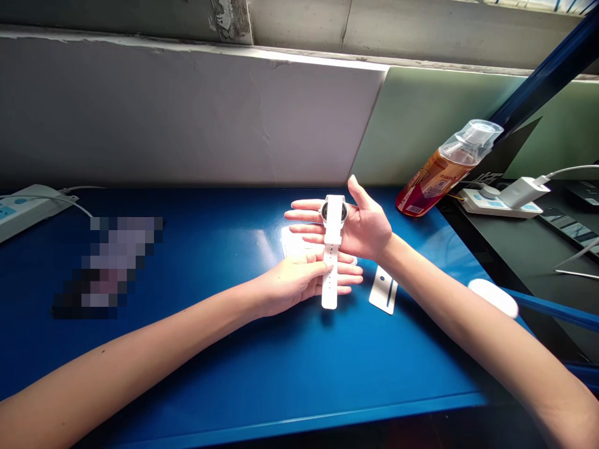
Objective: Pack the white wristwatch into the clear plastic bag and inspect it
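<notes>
Near the middle of the frame, the right hand (362,229) lies open, palm up, with its fingers spread wide and pointing to the left. A white watch (332,240) rests across them, its round dark-rimmed case up by the fingers and its strap hanging down toward the lower edge. The left hand (299,280) pinches the lower strap, thumb on top and fingers beneath.

Just right of the strap's end, a white strip (384,290) with a dark line lies on the blue surface (224,362). At the upper right, a bottle (444,169) of orange-red liquid leans tilted; its label carries a barcode, but the writing is too small to read. Beside it sits a power strip (503,202) with a white charger plugged in. The left of the surface is pixelated.
</notes>
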{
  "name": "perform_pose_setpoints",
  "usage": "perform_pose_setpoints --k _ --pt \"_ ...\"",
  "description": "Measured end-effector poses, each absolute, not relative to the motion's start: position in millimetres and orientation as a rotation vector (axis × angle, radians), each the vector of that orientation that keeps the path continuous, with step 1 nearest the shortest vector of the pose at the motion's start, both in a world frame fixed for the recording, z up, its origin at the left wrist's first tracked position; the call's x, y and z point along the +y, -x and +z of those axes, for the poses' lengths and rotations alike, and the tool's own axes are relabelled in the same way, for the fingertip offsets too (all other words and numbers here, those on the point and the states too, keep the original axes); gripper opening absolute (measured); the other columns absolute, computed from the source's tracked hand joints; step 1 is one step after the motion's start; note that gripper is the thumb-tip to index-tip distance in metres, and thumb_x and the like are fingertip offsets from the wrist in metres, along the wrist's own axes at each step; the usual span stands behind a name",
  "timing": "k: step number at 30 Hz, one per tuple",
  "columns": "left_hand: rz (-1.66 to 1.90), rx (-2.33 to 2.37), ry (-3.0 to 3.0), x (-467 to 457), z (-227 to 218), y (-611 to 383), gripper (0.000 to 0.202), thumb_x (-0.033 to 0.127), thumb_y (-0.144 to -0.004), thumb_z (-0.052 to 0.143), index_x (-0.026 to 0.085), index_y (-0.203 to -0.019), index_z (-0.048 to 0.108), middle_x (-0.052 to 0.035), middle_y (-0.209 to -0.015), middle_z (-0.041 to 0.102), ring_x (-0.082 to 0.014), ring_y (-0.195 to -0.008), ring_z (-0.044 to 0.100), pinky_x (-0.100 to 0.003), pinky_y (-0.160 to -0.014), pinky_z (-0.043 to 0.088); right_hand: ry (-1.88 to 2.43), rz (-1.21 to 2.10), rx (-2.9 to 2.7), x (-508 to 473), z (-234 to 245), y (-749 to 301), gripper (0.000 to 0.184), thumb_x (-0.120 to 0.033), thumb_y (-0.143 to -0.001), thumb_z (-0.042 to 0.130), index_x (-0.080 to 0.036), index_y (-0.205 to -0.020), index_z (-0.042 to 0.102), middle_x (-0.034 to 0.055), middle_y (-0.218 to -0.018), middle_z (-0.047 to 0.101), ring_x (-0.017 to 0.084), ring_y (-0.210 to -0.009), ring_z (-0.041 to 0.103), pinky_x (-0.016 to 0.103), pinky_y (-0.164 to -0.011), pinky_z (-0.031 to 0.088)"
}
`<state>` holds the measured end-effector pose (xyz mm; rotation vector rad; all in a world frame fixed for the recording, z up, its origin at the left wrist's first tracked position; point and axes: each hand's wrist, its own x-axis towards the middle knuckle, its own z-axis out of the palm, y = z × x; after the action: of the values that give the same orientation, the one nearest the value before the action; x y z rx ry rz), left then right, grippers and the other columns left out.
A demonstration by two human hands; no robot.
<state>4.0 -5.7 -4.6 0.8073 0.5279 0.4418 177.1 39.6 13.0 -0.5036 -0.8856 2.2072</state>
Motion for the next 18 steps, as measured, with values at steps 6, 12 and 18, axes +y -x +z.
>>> perform_pose_setpoints --k 6,12,18 --pt "0.442 0.501 -0.815 -5.6 -5.0 -3.7 0.028 0.019 -0.097 0.057 0.006 -0.121 0.066 -0.0239 -0.125 0.067 -0.0330 -0.120 0.064 -0.049 -0.107 0.046 0.527 2.179 -0.888 40.2 12.5 -178.2 0.097 -0.072 -0.093 -0.001 -0.005 -0.126 0.062 0.0220 -0.137 0.062 0.031 -0.120 0.064 0.049 -0.107 0.045" --pt "0.447 0.489 -0.808 -5.1 -6.6 -3.1 0.028 0.017 -0.098 0.054 0.005 -0.119 0.066 -0.0237 -0.122 0.069 -0.0315 -0.114 0.068 -0.047 -0.104 0.049 0.525 2.178 -0.904 40.4 12.9 -178.4 0.097 -0.072 -0.093 0.000 -0.006 -0.125 0.063 0.0204 -0.136 0.063 0.031 -0.121 0.063 0.050 -0.108 0.044" --pt "0.445 0.523 -0.797 -4.8 -3.0 -3.2 0.029 0.012 -0.100 0.047 0.002 -0.121 0.064 -0.0252 -0.121 0.069 -0.0304 -0.111 0.069 -0.047 -0.102 0.050 0.510 2.177 -0.917 40.4 12.4 -179.0 0.095 -0.072 -0.093 0.001 -0.007 -0.126 0.063 0.0197 -0.136 0.063 0.030 -0.120 0.064 0.049 -0.108 0.043"
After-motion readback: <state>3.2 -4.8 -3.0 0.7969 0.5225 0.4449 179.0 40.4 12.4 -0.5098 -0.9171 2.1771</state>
